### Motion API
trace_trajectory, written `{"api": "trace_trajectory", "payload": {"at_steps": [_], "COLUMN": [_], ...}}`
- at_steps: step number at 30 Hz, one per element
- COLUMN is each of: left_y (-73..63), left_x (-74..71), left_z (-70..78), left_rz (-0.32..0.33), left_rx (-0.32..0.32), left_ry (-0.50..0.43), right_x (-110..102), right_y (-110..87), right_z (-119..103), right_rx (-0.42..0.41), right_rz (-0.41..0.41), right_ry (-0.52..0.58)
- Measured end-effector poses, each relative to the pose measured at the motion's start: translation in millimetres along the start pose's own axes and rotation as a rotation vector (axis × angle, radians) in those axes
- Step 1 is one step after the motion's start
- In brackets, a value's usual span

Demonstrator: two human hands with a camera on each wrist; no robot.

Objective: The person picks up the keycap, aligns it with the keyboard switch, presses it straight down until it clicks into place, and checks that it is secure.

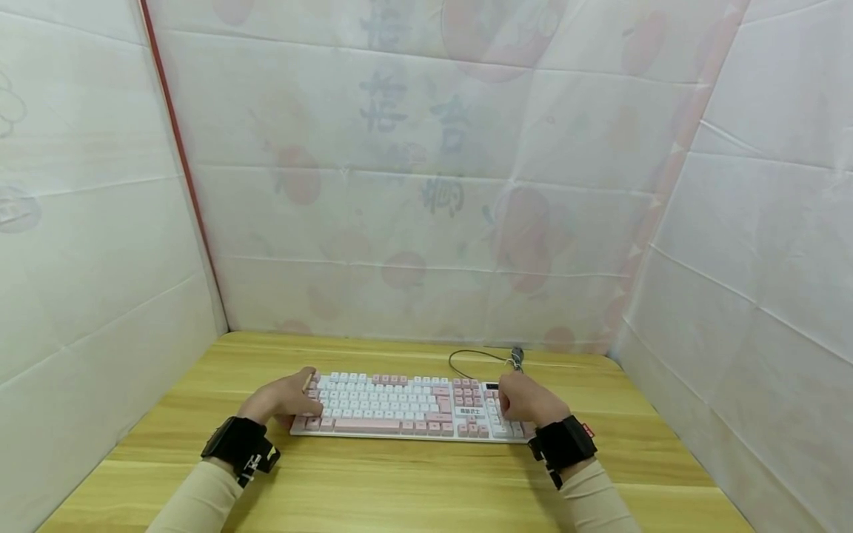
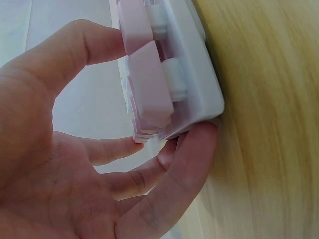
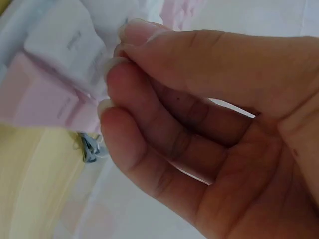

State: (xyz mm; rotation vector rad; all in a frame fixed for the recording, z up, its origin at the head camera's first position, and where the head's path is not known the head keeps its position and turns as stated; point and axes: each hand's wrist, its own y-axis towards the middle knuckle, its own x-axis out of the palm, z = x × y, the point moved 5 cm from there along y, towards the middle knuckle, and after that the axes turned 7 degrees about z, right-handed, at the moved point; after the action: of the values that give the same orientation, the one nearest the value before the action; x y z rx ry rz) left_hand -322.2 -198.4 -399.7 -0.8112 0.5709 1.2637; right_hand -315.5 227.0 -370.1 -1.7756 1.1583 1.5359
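Observation:
A white and pink keyboard (image 1: 373, 426) lies on the wooden table. My left hand (image 1: 286, 396) is at its left end. In the left wrist view the thumb (image 2: 102, 45) presses on a pink key and the other fingers touch the side edge of the keyboard (image 2: 192, 74), gripping that end. Over the number pad on the right is my right hand (image 1: 533, 400). Its fingers are curled, and the thumb tip meets the index finger in the right wrist view, beside white and pink keys (image 3: 65, 45). Nothing shows between those fingertips.
A dark cable (image 1: 476, 352) loops behind the keyboard and ends in a tied bundle (image 1: 517, 359). Pale printed sheets hang behind the wooden table (image 1: 413, 481) and on both sides. A red strip (image 1: 173, 111) runs down the left corner.

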Motion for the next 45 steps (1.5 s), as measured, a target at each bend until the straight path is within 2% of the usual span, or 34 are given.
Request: {"api": "trace_trajectory", "payload": {"at_steps": [3, 9, 15, 18, 21, 25, 31, 35, 38, 45], "left_y": [-0.1, 1.0, 0.5, 0.7, 0.5, 0.4, 0.5, 0.4, 0.1, 0.8], "left_x": [-0.2, -0.1, 0.2, 0.3, 0.0, -0.5, -0.8, -1.4, -0.9, -0.3], "left_z": [0.3, 0.5, 0.2, 0.0, 0.1, 0.6, 0.7, 0.9, 0.9, 0.7], "left_rz": [0.001, 0.0, 0.0, 0.0, 0.001, 0.002, 0.0, 0.002, -0.004, -0.001], "left_rx": [0.006, 0.001, -0.001, -0.004, -0.002, 0.002, 0.0, -0.001, -0.011, -0.017], "left_ry": [0.004, 0.008, -0.001, 0.0, 0.004, 0.009, -0.008, -0.02, -0.026, -0.005], "right_x": [-1.5, 1.5, 0.6, -3.2, -5.0, -1.4, 7.5, 8.6, 6.6, -1.8], "right_y": [-1.1, -0.1, -1.8, -1.6, 1.5, 6.2, 9.6, 10.0, 9.1, 5.2], "right_z": [2.9, 7.5, 7.4, 4.2, -0.3, -6.9, -9.3, -10.1, -9.6, 0.0], "right_rx": [0.037, 0.047, 0.098, 0.069, 0.01, -0.052, -0.039, -0.063, -0.063, 0.006], "right_rz": [-0.003, 0.014, -0.005, 0.013, 0.065, 0.106, 0.109, 0.127, 0.112, 0.103], "right_ry": [-0.017, -0.059, -0.047, -0.035, -0.031, -0.025, -0.061, -0.09, -0.066, -0.062]}}
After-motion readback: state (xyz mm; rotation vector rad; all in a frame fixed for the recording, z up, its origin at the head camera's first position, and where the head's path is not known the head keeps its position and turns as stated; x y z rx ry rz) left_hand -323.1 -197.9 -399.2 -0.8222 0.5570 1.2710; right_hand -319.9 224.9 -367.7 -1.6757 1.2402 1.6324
